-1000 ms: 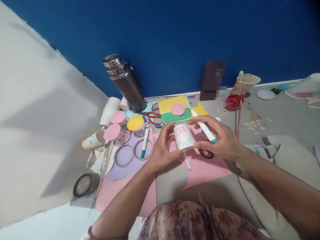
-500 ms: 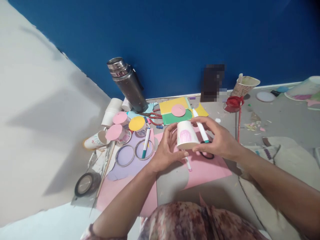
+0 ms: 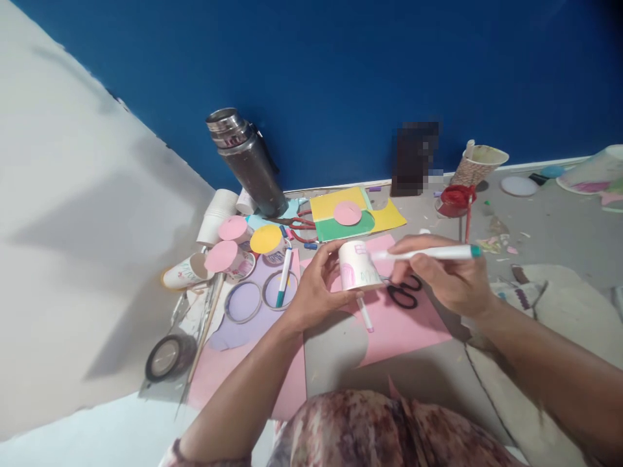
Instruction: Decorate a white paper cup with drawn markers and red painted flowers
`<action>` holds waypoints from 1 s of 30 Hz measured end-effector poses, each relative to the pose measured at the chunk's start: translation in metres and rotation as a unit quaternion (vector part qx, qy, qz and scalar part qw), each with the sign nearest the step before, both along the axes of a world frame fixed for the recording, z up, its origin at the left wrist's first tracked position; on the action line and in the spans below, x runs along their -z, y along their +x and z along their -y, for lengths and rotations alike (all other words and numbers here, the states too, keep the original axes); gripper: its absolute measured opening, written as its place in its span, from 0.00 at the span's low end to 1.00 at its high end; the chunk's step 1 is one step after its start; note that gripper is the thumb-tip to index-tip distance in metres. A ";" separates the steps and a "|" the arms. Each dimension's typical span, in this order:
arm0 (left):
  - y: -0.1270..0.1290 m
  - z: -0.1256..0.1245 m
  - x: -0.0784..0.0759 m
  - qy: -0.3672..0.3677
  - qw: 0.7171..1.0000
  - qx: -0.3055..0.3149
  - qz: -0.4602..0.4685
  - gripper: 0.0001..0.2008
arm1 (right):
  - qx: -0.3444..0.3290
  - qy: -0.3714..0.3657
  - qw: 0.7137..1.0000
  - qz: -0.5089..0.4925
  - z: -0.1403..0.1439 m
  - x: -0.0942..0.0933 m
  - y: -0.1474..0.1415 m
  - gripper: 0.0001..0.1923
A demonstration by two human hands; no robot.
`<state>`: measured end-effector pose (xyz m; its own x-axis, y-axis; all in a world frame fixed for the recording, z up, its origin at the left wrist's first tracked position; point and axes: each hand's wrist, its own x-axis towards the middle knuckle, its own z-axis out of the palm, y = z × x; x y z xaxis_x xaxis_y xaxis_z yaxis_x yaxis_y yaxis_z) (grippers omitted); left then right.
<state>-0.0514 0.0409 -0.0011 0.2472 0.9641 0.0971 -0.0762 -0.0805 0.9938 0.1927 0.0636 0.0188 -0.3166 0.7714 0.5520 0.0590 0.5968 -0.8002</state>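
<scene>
We have the cup [image 3: 357, 269] upside down above the pink paper [image 3: 399, 337], our left hand [image 3: 316, 285] curled around its side. Our right hand [image 3: 450, 275] is closed around a marker [image 3: 442, 252], its tip at the cup; touching or not, we cannot tell. Scissors [image 3: 403, 297] lie below; two rings [image 3: 228, 312] lie left.

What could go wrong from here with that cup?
Only the left hand holds the cup, so it could slip or turn. The marker in the right hand points at it, close to the pink drawing, and might mark over that. Scissors lie near the right hand and could get knocked.
</scene>
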 end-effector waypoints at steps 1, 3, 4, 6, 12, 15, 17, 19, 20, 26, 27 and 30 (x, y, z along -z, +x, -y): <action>0.000 0.000 -0.001 0.002 1.000 -0.002 -0.008 0.40 | -0.014 0.005 1.000 -0.012 0.002 -0.002 0.000 0.10; 0.000 0.000 -0.003 0.010 1.000 -0.005 -0.029 0.39 | -0.023 0.027 0.999 -0.016 0.004 -0.005 -0.002 0.10; 0.001 0.000 -0.004 0.014 0.999 -0.007 -0.039 0.39 | -0.014 0.037 0.999 -0.009 0.005 -0.007 -0.003 0.09; 0.002 0.000 -0.006 0.017 0.998 -0.008 -0.052 0.38 | 0.001 0.044 0.999 0.010 0.006 -0.009 -0.004 0.07; 0.003 0.001 -0.007 0.019 0.997 -0.017 -0.067 0.38 | -0.005 0.035 0.998 0.047 0.008 -0.007 -0.006 0.06; 0.002 0.002 -0.006 0.021 0.997 -0.018 -0.068 0.38 | -0.004 0.030 0.998 0.051 0.009 -0.008 -0.008 0.07; 0.001 0.002 -0.003 0.019 0.998 -0.019 -0.061 0.39 | -0.003 0.009 0.998 0.056 0.009 -0.009 -0.007 0.07; 0.001 0.002 -0.001 0.018 0.998 -0.020 -0.056 0.39 | -0.006 -0.024 0.998 0.059 0.009 -0.010 -0.006 0.08; 0.001 0.002 -0.001 0.017 0.998 -0.020 -0.055 0.39 | -0.009 -0.039 0.997 0.060 0.009 -0.010 -0.005 0.09; 0.005 0.002 0.000 0.009 0.999 -0.015 -0.036 0.38 | -0.011 -0.030 0.998 0.046 0.007 -0.008 -0.005 0.09; 0.005 0.002 0.001 0.009 0.999 -0.015 -0.031 0.38 | 0.000 -0.025 0.999 0.042 0.007 -0.008 -0.006 0.09; 0.005 0.002 0.004 0.013 1.000 -0.019 -0.017 0.37 | 0.024 -0.025 0.999 0.029 0.006 -0.009 -0.007 0.10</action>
<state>-0.0465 0.0388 -0.0049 0.2144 0.9700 0.1149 -0.0389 -0.1090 0.9933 0.1857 0.0575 0.0279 -0.3089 0.8122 0.4948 0.1334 0.5521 -0.8230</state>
